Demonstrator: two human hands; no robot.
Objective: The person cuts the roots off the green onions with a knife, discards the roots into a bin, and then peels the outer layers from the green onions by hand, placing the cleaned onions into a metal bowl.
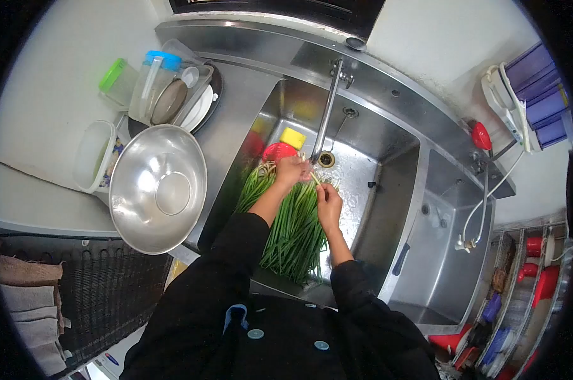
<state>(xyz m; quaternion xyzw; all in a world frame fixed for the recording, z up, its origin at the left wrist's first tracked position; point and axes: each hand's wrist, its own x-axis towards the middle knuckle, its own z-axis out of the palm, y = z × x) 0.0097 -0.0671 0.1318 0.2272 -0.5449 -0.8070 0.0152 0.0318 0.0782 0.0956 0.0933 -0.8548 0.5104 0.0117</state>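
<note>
Rinsing looks underway: my left hand grips the scallions by their roots, my right hand pinches one stalk just beside; next needs a gentle pull.

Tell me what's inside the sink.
Green stalks lie in the sink, left hand and right hand at their pale ends. Behind: a red thing, yellow sponge, drain. The floor under the stalks is hidden.

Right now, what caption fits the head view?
Left hand and right hand hold green onions in the sink under the tap.
</note>
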